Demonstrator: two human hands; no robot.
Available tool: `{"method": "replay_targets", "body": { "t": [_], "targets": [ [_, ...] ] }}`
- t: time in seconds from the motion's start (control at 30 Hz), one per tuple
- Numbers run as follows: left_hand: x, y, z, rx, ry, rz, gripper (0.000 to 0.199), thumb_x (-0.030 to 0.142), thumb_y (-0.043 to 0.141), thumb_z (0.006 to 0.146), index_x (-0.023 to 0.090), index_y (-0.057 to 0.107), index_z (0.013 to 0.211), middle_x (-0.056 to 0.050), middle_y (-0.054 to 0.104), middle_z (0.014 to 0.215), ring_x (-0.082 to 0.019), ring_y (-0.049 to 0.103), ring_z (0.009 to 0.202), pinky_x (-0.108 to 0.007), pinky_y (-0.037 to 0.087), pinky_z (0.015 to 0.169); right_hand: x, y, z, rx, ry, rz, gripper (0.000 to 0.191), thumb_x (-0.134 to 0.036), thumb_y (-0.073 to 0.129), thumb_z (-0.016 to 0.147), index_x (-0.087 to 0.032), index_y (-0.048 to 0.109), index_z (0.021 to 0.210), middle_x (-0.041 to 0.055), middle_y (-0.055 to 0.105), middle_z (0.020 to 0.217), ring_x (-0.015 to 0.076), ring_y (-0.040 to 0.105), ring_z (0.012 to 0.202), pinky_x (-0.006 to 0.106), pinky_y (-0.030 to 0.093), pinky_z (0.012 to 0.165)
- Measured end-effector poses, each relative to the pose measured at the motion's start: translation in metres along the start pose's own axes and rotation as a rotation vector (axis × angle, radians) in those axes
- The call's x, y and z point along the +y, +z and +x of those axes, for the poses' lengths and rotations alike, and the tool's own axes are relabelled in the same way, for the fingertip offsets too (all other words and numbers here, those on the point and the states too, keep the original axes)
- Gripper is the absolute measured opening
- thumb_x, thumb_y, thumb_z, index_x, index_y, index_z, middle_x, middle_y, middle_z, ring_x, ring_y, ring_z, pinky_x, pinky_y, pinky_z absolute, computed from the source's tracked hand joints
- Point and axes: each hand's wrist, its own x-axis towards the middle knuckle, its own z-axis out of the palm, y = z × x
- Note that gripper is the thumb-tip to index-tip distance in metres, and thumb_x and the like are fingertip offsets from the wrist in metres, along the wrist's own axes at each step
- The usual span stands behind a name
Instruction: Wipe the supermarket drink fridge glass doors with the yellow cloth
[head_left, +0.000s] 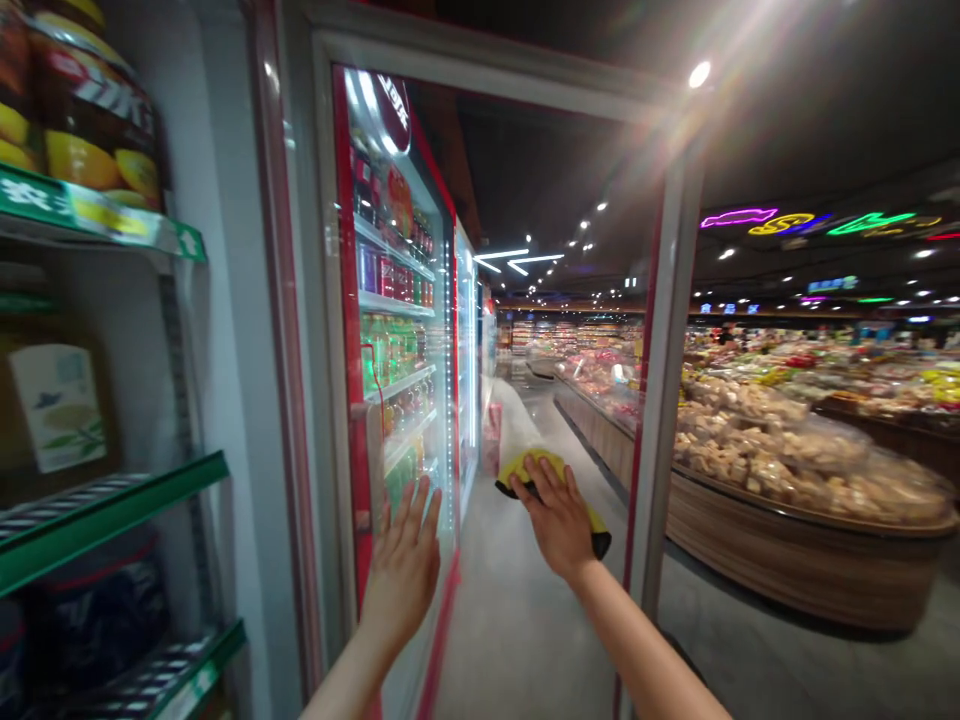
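Observation:
My left hand (401,570) is flat against a glass door pane (517,200), its fingers spread and nothing in it. My right hand (551,520) presses a yellow and black cloth (536,468) against the same glass, with the fingers lying over the cloth. The pane sits in a grey metal door frame (664,400) with a red inner edge. Behind the glass stands a red-framed drinks cooler (394,300) full of bottles and cans, just beyond my left hand.
Green-edged store shelves (97,520) holding jars and boxes stand close on the left. Beyond the door on the right is a round wood-sided counter (795,550) heaped with bagged food. A grey aisle runs away between the coolers and counters.

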Motion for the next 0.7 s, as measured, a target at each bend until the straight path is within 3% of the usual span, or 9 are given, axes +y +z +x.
{"method": "replay_targets", "body": {
  "t": [0.1,0.23,0.33,0.4,0.47,0.57,0.63,0.7],
  "targets": [
    [-0.012,-0.004,-0.011,-0.010,-0.011,0.006,0.082,0.009,0.046,0.093,0.024,0.007,0.164,-0.011,0.031,0.165,-0.026,0.017,0.156,-0.054,0.021,0.127,0.007,-0.001,-0.008,0.027,0.169,-0.039,0.061,-0.003,0.046,0.094,-0.033,0.053,0.147,0.0077,0.051,0.156,0.0262,0.040,0.148,0.057,0.027,0.122],
    [-0.017,-0.006,-0.015,-0.041,-0.037,-0.021,0.085,0.006,0.045,0.091,0.026,0.003,0.163,-0.011,0.028,0.166,-0.026,0.017,0.156,-0.056,0.025,0.125,-0.014,-0.004,0.024,0.073,0.334,-0.054,0.059,-0.009,0.043,0.097,-0.023,0.043,0.155,0.0175,0.033,0.165,0.0338,0.025,0.155,0.063,0.030,0.119],
    [-0.017,-0.008,-0.017,-0.051,-0.043,-0.027,0.085,0.006,0.044,0.091,0.027,0.004,0.163,-0.010,0.026,0.166,-0.026,0.016,0.156,-0.057,0.024,0.125,-0.031,-0.010,0.022,-0.010,0.173,-0.029,0.056,-0.009,0.047,0.097,-0.025,0.049,0.151,0.0147,0.036,0.164,0.0323,0.031,0.153,0.062,0.027,0.121],
    [-0.020,-0.010,-0.021,-0.049,-0.050,-0.024,0.084,0.006,0.044,0.091,0.027,0.006,0.163,-0.010,0.025,0.167,-0.026,0.016,0.156,-0.057,0.022,0.126,-0.031,-0.015,0.007,-0.087,-0.036,0.006,0.058,-0.006,0.050,0.095,-0.031,0.052,0.148,0.0082,0.044,0.160,0.0258,0.039,0.149,0.055,0.025,0.124],
    [-0.025,-0.015,-0.025,-0.041,-0.065,-0.021,0.084,0.007,0.045,0.091,0.026,0.008,0.163,-0.011,0.024,0.167,-0.026,0.016,0.156,-0.057,0.020,0.126,-0.027,-0.019,-0.003,-0.109,-0.157,0.025,0.061,-0.003,0.050,0.094,-0.034,0.054,0.146,0.0040,0.051,0.156,0.0212,0.045,0.145,0.051,0.022,0.126],
    [-0.034,-0.022,-0.030,-0.023,-0.096,-0.019,0.085,0.007,0.046,0.090,0.027,0.009,0.163,-0.010,0.024,0.167,-0.026,0.018,0.155,-0.057,0.021,0.126,-0.035,-0.014,0.008,-0.020,-0.024,0.007,0.056,-0.005,0.050,0.095,-0.032,0.056,0.144,0.0075,0.052,0.155,0.0241,0.044,0.146,0.056,0.016,0.126],
    [-0.039,-0.026,-0.030,-0.019,-0.112,-0.013,0.085,0.006,0.046,0.089,0.028,0.010,0.163,-0.009,0.023,0.167,-0.026,0.018,0.155,-0.056,0.022,0.126,-0.056,-0.007,0.026,0.050,0.094,-0.002,0.052,-0.009,0.050,0.097,-0.029,0.056,0.145,0.0116,0.048,0.157,0.0278,0.040,0.149,0.059,0.016,0.124],
    [-0.042,-0.029,-0.029,-0.021,-0.117,0.001,0.084,0.005,0.045,0.090,0.026,0.010,0.163,-0.010,0.024,0.167,-0.026,0.018,0.155,-0.055,0.023,0.127,-0.081,-0.001,0.039,0.072,0.087,0.009,0.052,-0.013,0.053,0.098,-0.030,0.053,0.147,0.0131,0.045,0.159,0.0288,0.036,0.150,0.059,0.016,0.124]
  ]
}}
